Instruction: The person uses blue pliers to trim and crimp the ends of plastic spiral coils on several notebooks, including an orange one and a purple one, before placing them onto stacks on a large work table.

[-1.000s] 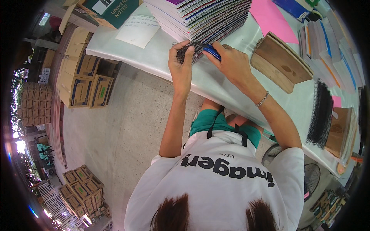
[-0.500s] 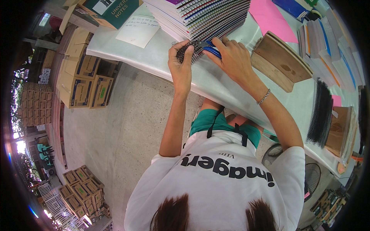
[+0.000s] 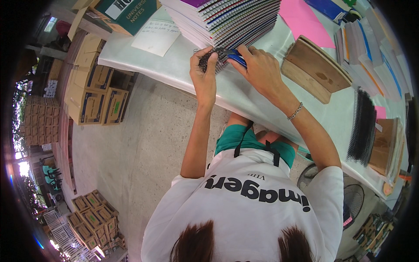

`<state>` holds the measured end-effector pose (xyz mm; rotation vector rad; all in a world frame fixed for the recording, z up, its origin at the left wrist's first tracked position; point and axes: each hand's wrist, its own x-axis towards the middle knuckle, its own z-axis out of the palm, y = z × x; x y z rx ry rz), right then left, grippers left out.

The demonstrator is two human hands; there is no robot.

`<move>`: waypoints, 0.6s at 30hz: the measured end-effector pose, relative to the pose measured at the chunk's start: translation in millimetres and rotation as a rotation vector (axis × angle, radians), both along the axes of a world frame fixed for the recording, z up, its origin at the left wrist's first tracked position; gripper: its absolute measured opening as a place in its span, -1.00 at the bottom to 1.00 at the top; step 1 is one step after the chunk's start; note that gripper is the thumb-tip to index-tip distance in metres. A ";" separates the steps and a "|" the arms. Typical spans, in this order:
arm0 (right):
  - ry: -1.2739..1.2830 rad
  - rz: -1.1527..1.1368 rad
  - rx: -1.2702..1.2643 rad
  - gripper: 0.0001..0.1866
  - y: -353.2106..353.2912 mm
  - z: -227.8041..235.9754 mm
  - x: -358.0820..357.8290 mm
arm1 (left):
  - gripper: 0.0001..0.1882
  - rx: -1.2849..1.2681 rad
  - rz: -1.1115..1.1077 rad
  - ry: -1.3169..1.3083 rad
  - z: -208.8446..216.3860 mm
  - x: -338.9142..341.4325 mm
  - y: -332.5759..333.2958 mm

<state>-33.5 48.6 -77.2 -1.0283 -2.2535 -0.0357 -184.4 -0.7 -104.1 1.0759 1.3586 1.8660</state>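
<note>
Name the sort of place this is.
Likely a notebook-binding workshop: a stack of spiral-bound notebooks stands on the white table, black spiral coils lie farther right, and cardboard cartons are piled on the left.

A glossy white worktop (image 3: 126, 57) carries a stack of spiral-bound notebooks (image 3: 240, 24) and 1 handwritten white sheet (image 3: 157, 37). Rightward lie a pink sheet (image 3: 305, 22), an L-shaped brown wooden piece (image 3: 314, 70) and black coils (image 3: 362, 131).

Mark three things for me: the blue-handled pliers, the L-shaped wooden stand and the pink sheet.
Blue-handled pliers (image 3: 237, 60): head view, on a blue handle.
L-shaped wooden stand (image 3: 316, 64): head view, on the face of its larger board.
Pink sheet (image 3: 307, 25): head view, on the middle of its visible surface.
</note>
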 end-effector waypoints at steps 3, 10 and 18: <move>0.027 0.051 0.215 -0.59 9.7 -0.6 3.2 | -0.74 -0.001 0.006 0.008 -0.6 0.1 0.5; -0.103 -0.017 -0.201 -0.59 -3.7 11.9 -0.2 | -0.76 0.002 0.002 -0.022 -2.5 -0.1 0.3; 0.002 -0.077 -0.081 -0.56 -10.8 2.7 9.3 | -0.67 -0.022 0.016 -0.166 -5.6 0.7 -2.0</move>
